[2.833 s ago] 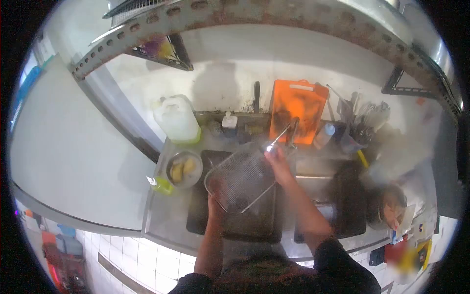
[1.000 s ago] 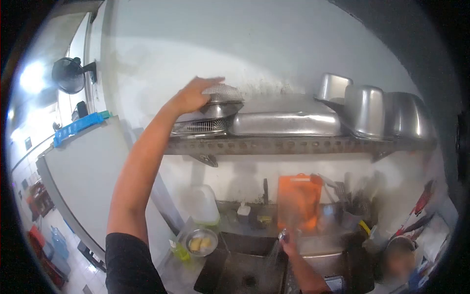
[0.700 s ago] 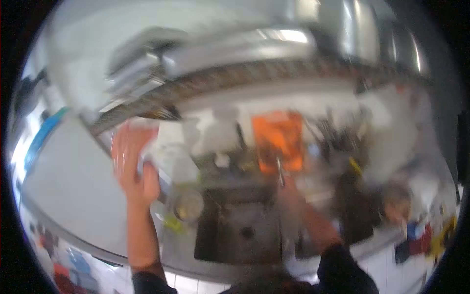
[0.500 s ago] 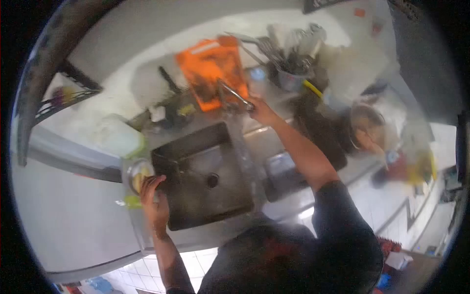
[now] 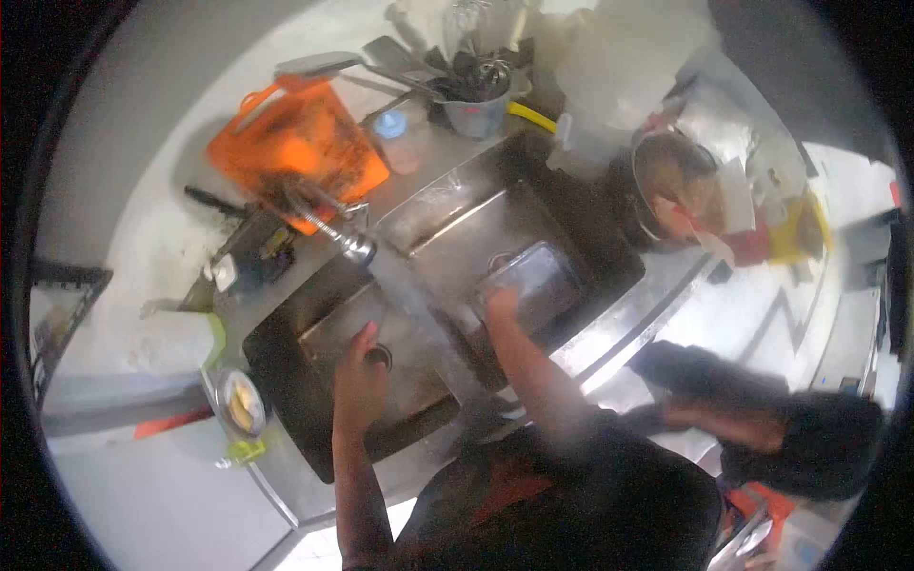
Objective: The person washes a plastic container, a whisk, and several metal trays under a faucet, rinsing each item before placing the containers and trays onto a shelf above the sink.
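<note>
Over the left basin [image 5: 314, 419] of the double sink, my left hand [image 5: 360, 385] hangs with its thumb stretched out and nothing visible in it; its other fingers are partly hidden. In the right basin [image 5: 457, 233] my right hand [image 5: 502, 305] grips the near left end of a shallow rectangular metal pan [image 5: 541, 276]. The fingertips there are blurred. Between the two basins, the faucet [image 5: 357, 246] with its coiled spring neck points toward the divider. A small round container with yellow pieces [image 5: 242, 403] sits on the counter left of the sink.
Behind the sink lean orange cutting boards [image 5: 295, 143]. A grey tub of utensils [image 5: 476, 116] stands at the back, near a blue-capped bottle [image 5: 392, 133]. To the right is a large metal bowl [image 5: 671, 171]. Another person's arm [image 5: 724, 423] reaches in at lower right.
My right hand has let go of the faucet and come down to the metal pan. My left hand has moved from beside the small container to over the left basin. The view has turned.
</note>
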Demonstrator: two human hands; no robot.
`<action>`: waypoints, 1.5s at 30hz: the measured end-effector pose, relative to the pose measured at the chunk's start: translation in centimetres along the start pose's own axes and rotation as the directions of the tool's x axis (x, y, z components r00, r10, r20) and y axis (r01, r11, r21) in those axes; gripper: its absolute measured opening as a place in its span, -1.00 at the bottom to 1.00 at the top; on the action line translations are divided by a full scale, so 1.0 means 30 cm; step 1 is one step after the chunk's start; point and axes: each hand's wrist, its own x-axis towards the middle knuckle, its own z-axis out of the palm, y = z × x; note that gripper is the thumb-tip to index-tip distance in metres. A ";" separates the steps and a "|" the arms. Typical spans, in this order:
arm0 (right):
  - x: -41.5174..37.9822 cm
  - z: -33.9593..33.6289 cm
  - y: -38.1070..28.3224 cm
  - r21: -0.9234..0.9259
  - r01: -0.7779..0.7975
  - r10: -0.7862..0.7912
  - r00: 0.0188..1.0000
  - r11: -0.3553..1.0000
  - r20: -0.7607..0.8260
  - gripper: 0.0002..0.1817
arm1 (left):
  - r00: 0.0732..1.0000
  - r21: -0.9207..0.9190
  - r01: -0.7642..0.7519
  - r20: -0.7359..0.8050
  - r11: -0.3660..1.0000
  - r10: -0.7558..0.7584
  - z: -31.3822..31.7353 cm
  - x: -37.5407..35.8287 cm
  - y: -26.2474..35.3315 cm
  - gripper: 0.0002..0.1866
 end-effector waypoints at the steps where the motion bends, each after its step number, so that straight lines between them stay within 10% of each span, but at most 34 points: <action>1: 0.034 -0.028 0.098 0.025 -0.182 0.183 0.981 0.983 -0.058 -0.53 | 0.995 0.056 0.066 0.070 0.996 -0.070 0.017 0.026 -0.005 -0.34; 3: 0.039 -0.065 0.151 0.152 -0.372 0.386 0.919 0.916 -0.076 -0.54 | 0.959 0.190 0.180 0.184 0.965 -0.215 0.038 0.072 -0.020 -0.25; 6: 0.066 -0.077 0.189 0.345 -0.452 0.503 0.862 0.822 -0.069 -0.54 | 0.971 -0.360 0.238 0.119 0.902 -0.209 0.088 0.092 -0.032 -0.37; 11: 0.049 -0.084 0.224 0.519 -0.412 0.524 0.847 0.749 -0.084 -0.54 | 0.960 -0.317 0.048 -0.246 0.947 -0.131 0.011 0.300 0.071 -0.24; 14: 0.013 -0.100 0.216 0.593 -0.370 0.507 0.858 0.716 -0.078 -0.53 | 0.951 -0.730 0.122 -0.108 0.673 -0.290 -0.005 0.432 0.066 -0.34; 21: -0.073 -0.141 0.085 0.695 -0.280 0.440 0.896 0.663 -0.059 -0.52 | 0.978 -0.261 0.090 -0.158 0.961 -0.135 -0.055 0.420 -0.087 -0.61; 27: -0.215 -0.128 -0.013 0.711 -0.226 0.338 0.941 0.666 -0.018 -0.50 | 0.990 -0.505 0.046 -0.095 0.862 -0.109 -0.001 0.455 -0.063 -0.67; 30: -0.237 -0.122 0.014 0.466 -0.235 0.295 0.954 0.853 -0.058 -0.60 | 0.994 -0.624 0.006 -0.081 0.781 -0.072 0.050 0.497 -0.049 -0.72; 32: -0.205 -0.125 0.091 -0.095 -0.129 0.125 0.991 0.987 -0.045 -0.66 | 0.995 -0.676 0.000 -0.073 0.737 -0.068 0.075 0.512 -0.001 -0.73; 33: -0.180 -0.123 0.129 -0.451 -0.008 0.008 1.000 0.892 -0.002 -0.69 | 0.996 -0.676 -0.006 -0.072 0.737 -0.058 0.077 0.516 0.025 -0.72; 35: -0.164 -0.135 0.175 -0.563 0.082 -0.070 0.997 0.822 0.042 -0.74 | 0.997 -0.676 -0.015 -0.069 0.737 -0.043 0.084 0.528 0.041 -0.70; 39: -0.240 -0.157 0.058 0.440 -0.201 0.246 0.968 0.875 -0.048 -0.90 | 0.998 -0.666 -0.017 -0.059 0.746 -0.030 0.101 0.557 0.044 -0.65; 45: -0.332 -0.326 -0.151 0.387 -0.422 0.315 0.897 0.820 0.311 -0.82 | 0.992 -0.717 -0.035 -0.107 0.696 -0.060 0.128 0.581 0.094 -0.67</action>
